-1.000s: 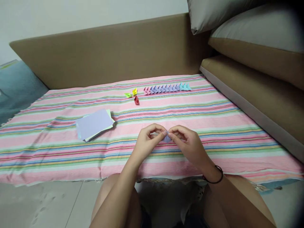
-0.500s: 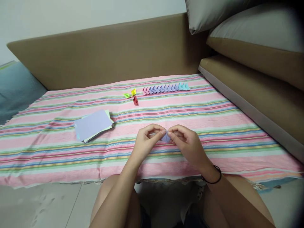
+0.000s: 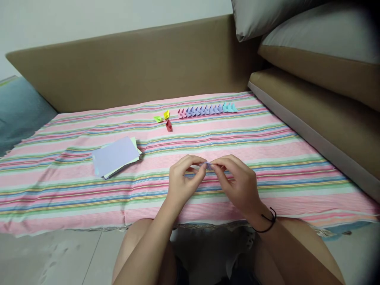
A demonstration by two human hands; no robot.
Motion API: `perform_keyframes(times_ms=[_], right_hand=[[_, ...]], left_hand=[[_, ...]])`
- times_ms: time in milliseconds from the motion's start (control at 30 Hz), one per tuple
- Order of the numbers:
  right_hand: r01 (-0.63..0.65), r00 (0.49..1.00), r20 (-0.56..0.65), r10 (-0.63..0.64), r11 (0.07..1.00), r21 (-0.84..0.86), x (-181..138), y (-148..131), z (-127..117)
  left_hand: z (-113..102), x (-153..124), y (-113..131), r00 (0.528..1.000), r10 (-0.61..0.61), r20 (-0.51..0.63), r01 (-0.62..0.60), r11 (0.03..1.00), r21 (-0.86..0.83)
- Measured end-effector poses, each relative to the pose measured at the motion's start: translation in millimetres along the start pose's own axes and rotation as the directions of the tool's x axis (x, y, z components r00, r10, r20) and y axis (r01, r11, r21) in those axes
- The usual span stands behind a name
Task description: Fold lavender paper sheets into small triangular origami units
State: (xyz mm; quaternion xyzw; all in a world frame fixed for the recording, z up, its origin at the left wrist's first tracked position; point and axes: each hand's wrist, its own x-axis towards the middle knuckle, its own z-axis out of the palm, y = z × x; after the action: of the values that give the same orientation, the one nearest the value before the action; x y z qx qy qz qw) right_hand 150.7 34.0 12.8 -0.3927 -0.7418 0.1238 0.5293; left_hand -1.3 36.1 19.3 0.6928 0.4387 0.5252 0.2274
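A small folded piece of purple paper (image 3: pixel 209 166) is pinched between my two hands, just above the striped cloth. My left hand (image 3: pixel 186 173) grips its left side with thumb and fingertips. On the opposite side, my right hand (image 3: pixel 236 176) pinches it the same way. Fingers cover much of the paper, so its full shape is hidden. Farther back, a row of linked folded paper pieces (image 3: pixel 204 111) runs from pink through purple to light blue. Left of that row lie a green folded piece (image 3: pixel 158 119), a yellow one (image 3: pixel 166 114) and a red one (image 3: pixel 169 126).
A stack of paper sheets (image 3: pixel 116 156), purple on top, lies at the left on the striped cloth (image 3: pixel 154 206). Behind stands a brown backrest (image 3: pixel 142 67). Brown and grey cushions (image 3: pixel 314 107) are piled at the right, and a blue pillow (image 3: pixel 23 111) is at the far left.
Between my fingers the purple paper has tipped, so less of its face shows now. Both hands have turned slightly and stay at nearly the same spot.
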Motion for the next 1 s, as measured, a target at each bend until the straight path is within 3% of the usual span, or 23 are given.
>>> perform_keyframes(times_ms=[300, 533, 667, 833, 1000], right_hand=[[0.011, 1.0, 0.011, -0.011, 0.999, -0.037, -3, 0, 3], [-0.078, 0.995, 0.058, 0.081, 0.996, -0.053, -5, -4, 10], [-0.102, 0.993, 0.051, 0.104, 0.994, -0.04, -6, -4, 13], [-0.149, 0.989, 0.014, 0.15, 0.989, -0.022, -3, -2, 7], [-0.175, 0.984, 0.061, 0.17, 0.982, 0.075, 0, 0, 1]], left_hand=[[5, -3, 2, 0.996, -0.074, -0.043, 0.075, 0.997, 0.036], [11, -7, 2, 0.993, -0.058, -0.098, 0.073, 0.985, 0.158], [12, -7, 1, 0.988, -0.126, -0.094, 0.134, 0.987, 0.087], [-3, 1, 0, 0.965, -0.251, -0.082, 0.247, 0.967, -0.054], [-10, 6, 3, 0.955, -0.281, 0.092, 0.293, 0.942, -0.166]])
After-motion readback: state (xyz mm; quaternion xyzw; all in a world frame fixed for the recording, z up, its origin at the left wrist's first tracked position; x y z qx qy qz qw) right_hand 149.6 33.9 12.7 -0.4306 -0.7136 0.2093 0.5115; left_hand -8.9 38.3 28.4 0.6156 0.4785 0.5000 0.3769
